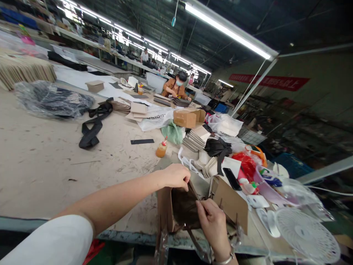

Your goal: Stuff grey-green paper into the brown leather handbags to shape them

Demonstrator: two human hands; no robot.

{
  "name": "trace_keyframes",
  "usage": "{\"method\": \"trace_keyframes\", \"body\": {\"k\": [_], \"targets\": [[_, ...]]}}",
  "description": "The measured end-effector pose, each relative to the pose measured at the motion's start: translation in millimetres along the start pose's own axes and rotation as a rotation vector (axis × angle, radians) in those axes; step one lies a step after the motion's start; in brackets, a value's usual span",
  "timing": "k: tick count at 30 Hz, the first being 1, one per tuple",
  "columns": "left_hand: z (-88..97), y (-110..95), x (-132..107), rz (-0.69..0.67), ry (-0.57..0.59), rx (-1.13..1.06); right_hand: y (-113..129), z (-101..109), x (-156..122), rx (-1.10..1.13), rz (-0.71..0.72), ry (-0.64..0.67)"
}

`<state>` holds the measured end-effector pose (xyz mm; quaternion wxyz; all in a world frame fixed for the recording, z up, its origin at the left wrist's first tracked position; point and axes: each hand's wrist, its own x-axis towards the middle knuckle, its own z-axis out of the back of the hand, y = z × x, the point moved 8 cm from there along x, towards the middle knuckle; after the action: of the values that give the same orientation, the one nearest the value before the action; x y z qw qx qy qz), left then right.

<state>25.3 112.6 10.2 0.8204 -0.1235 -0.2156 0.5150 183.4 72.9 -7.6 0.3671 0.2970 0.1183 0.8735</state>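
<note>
A brown bag [164, 208] stands at the table's front edge with its mouth open and its dark lining showing. My left hand [176, 176] reaches across and pinches the far part of the bag's rim, its fingers curled over. Lower and to the right, my right hand [213, 222] grips the same rim between thumb and fingers. Straps, partly wrapped in clear plastic, hang down on the near side. Right of the bag, a brown cardboard-like panel [231, 204] stands tilted; whether it is joined to the bag I cannot tell.
A bottle of amber liquid [161, 149] stands beyond my hands. To the right lie a phone [232, 179], a purple basket [266, 187] and a white fan [306, 235]. Black straps [92, 132] and a plastic-wrapped bundle [52, 99] lie left. A co-worker [176, 88] sits farther back.
</note>
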Motion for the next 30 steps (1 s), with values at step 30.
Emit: {"method": "trace_keyframes", "body": {"k": [30], "targets": [[0.0,-2.0,0.7,-0.031,-0.121,0.101,-10.6,0.1,8.1,0.026,-0.060,0.045]]}}
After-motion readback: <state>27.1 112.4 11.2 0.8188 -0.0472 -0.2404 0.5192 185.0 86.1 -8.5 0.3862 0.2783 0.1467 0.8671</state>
